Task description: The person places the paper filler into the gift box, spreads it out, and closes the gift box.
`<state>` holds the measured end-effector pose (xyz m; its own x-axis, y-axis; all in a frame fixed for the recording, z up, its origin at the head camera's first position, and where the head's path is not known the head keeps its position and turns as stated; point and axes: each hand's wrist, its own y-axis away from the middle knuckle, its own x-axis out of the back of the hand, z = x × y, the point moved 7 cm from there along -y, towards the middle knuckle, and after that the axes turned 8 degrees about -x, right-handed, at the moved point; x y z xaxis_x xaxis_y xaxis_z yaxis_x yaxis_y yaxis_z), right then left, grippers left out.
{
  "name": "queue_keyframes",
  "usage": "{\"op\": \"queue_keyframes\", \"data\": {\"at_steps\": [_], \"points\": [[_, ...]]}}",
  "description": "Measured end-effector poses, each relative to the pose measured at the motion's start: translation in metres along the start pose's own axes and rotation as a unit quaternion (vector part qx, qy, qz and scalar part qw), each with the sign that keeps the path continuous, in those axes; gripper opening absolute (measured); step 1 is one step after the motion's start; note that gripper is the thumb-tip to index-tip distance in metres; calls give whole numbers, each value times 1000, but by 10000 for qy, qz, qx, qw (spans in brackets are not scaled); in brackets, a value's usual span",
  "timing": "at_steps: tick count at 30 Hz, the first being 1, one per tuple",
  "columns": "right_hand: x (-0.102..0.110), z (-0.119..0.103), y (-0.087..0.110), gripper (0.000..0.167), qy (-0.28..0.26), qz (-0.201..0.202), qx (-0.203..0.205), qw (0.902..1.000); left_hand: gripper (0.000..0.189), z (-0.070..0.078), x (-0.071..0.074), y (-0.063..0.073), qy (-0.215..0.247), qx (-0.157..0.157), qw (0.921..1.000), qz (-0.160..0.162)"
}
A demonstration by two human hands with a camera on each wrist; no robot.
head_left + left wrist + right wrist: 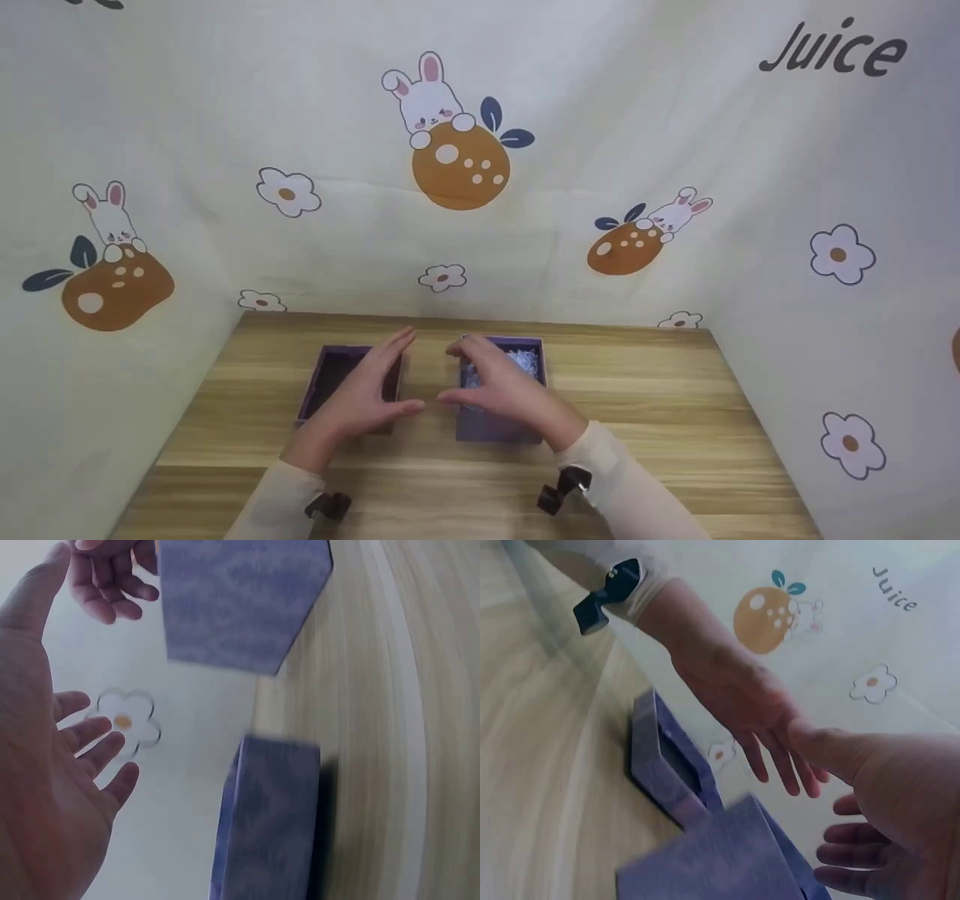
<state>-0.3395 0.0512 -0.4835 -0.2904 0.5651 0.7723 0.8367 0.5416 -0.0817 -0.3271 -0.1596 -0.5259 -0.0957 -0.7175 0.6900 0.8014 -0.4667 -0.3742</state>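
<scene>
Box [491, 429]: on the worktop [652, 457], right of the tray, top uncovered, paper-type filler inside.
Filler [526, 361]: pale shreds at the far end; nearer part hidden by the right hand. Can't tell if anything sits under it.
Tray [334, 373]: shallower, beside the box with a gap between, hollow side up. Could be the box's lid. Inside too dark to say if anything is in it.
Left hand [366, 399]: raised over the tray, fingers extended, thumb well apart, nothing held. Wrist view has it clear of both pieces.
Right hand [501, 381]: raised over the box, fingers loosely bent, thumb apart, nothing held. Clear of the left hand in the head view.
Box and tray status: both set out side by side, filler in. Tray not on box, so if the two mate, closing isn't done. No loose item visible for packing.
Hands status: both empty, so likely between moves; start or finish, can't tell.
</scene>
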Motion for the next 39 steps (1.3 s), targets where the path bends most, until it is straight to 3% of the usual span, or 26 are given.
{"op": "queue_keyframes", "data": {"at_steps": [4, 10, 15, 20, 22, 29, 36, 39], "points": [[-18, -17, -6, 71, -535, 135, -232, 9982, 106, -12, 18, 18, -136, -12, 9992, 365], [-52, -34, -8, 89, -962, -31, -547, 9939, 102, -38, 36, 51, 98, 465, 9959, 767], [-79, -42, -9, 102, -622, 173, -720, 9953, 104, -59, 48, 76, 149, 928, 9919, 851], [-100, -49, -14, 105, -196, 438, -806, 9956, 107, -77, 51, 95, 679, 1260, 9857, 887], [-108, -48, -16, 104, -289, 390, -890, 9948, 110, -83, 50, 99, 775, 1406, 9834, 846], [-133, -22, -29, 105, -944, 582, -1249, 9860, 125, -98, 47, 110, 396, 1935, 9788, 546], [-150, -2, -39, 111, -1819, 879, -1296, 9708, 138, -109, 45, 115, 641, 2153, 9738, 354], [-153, 2, -42, 117, -1867, 949, -1215, 9702, 139, -113, 46, 115, 839, 2154, 9726, 253]]}}
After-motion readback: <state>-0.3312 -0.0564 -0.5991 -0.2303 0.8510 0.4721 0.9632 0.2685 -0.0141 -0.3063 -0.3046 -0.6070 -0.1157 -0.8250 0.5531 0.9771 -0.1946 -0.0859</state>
